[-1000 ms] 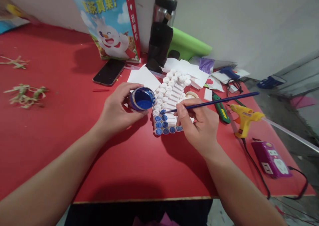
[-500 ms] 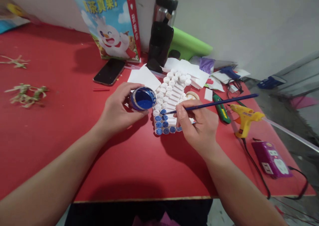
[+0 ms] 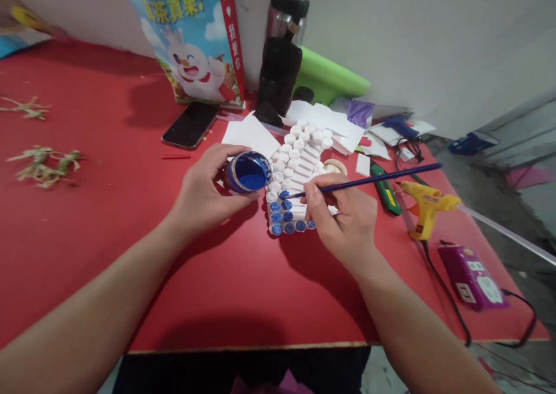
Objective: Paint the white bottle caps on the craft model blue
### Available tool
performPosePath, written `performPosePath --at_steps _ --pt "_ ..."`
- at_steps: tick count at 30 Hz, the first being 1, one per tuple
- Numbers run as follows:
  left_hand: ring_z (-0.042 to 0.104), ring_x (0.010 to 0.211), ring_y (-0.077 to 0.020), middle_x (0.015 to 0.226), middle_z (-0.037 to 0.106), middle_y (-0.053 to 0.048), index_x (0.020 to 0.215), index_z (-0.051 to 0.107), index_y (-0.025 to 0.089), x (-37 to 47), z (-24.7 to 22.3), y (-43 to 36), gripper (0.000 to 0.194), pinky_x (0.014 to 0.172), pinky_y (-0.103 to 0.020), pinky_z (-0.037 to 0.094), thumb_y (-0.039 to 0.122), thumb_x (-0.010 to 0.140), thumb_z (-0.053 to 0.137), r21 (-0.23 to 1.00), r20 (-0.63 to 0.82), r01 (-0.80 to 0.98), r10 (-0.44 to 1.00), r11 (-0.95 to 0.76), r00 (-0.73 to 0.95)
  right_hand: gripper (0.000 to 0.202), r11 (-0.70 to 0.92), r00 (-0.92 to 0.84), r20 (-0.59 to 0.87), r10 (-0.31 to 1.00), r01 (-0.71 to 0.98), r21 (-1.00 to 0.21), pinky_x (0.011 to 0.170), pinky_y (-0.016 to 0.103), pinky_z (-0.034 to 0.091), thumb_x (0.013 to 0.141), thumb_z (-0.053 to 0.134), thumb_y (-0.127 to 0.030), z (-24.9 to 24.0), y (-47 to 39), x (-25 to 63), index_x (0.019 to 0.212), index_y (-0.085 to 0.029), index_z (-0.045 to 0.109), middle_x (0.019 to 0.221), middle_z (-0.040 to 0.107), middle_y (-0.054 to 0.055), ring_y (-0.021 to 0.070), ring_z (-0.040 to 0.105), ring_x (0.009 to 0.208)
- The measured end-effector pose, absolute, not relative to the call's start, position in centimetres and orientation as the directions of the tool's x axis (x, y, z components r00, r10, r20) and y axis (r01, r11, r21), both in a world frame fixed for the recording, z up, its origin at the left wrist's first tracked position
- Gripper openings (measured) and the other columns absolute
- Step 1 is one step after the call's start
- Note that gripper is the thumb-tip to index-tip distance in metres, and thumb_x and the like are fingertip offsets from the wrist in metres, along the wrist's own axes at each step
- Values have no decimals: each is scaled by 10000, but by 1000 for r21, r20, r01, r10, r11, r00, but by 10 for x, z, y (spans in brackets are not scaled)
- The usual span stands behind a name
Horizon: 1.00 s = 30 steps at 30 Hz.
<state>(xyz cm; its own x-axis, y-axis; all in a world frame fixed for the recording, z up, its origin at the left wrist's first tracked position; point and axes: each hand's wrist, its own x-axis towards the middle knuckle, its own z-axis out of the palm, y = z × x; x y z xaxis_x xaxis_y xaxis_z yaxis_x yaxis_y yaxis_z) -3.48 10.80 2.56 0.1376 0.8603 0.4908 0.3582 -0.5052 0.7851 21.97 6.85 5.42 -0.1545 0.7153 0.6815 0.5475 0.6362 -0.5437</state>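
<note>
My left hand (image 3: 211, 188) is wrapped round a small jar of blue paint (image 3: 249, 172), tilted so its open mouth faces me. Between the fingers of my right hand (image 3: 343, 220) is a thin dark blue paintbrush (image 3: 373, 179). Its tip touches one of the rolled-paper rounds at the left side of a white paper craft (image 3: 299, 159). Several rounds along the craft's lower left corner and bottom edge are blue; those higher up are white. My right hand hides part of the craft's lower right.
A phone (image 3: 190, 126) lies behind my left hand, near a printed bag (image 3: 195, 46) and a dark bottle (image 3: 280, 69). To the right are a green cutter (image 3: 386, 191), a yellow glue gun (image 3: 428, 205) and a purple power box (image 3: 471, 278) with cables. Straw pieces (image 3: 46, 165) lie left.
The brush and my right hand have shifted very slightly left, with the tip still at the same blue round. My left hand and the jar stay in place.
</note>
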Motion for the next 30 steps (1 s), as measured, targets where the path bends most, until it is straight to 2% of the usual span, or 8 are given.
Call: performPosePath --at_steps 8,13,16,20,26,30 --pt "787 1268 -347 1392 807 -95 1331 755 291 -36 28 108 555 1118 -518 664 415 839 979 788 461 389 876 -478 141 172 637 -155 682 715 548 -542 521 272 526 1141 663 -259 53 68 219 974 -239 703 782 773 -11 115 688 528" --pt "786 1267 -337 1387 800 -78 1345 760 255 -36 28 109 566 1128 -524 660 398 839 969 787 467 379 872 -487 150 171 637 -161 679 717 547 -543 517 270 520 1140 668 -246 55 68 220 973 -234 705 757 761 -17 113 685 519" --pt "784 1278 -345 1388 801 -90 1336 765 257 -35 29 108 546 1128 -551 659 380 840 956 793 472 368 872 -485 132 152 624 -75 714 696 556 -550 541 282 542 1147 682 -274 56 69 224 1000 -249 710 760 758 -21 131 699 548" --pt "777 1286 -362 1392 793 -84 1334 764 252 -36 31 108 574 1126 -590 666 444 833 967 795 444 386 882 -468 156 189 584 34 708 706 537 -608 493 288 533 1156 693 -330 56 73 228 977 -266 689 790 755 -20 127 653 503" --pt "791 1252 -359 1423 788 -121 1356 750 249 -37 28 108 621 1039 -533 684 455 819 984 800 435 399 891 -448 127 153 597 -27 695 718 537 -596 532 273 517 1143 682 -288 55 74 227 994 -252 690 750 740 -28 122 663 535" --pt "785 1265 -358 1401 791 -105 1358 747 239 -36 28 108 583 1052 -519 675 433 850 956 780 466 404 874 -478 135 159 589 -35 676 736 527 -613 547 265 509 1150 672 -291 54 74 226 998 -245 683 754 736 -28 118 665 542"
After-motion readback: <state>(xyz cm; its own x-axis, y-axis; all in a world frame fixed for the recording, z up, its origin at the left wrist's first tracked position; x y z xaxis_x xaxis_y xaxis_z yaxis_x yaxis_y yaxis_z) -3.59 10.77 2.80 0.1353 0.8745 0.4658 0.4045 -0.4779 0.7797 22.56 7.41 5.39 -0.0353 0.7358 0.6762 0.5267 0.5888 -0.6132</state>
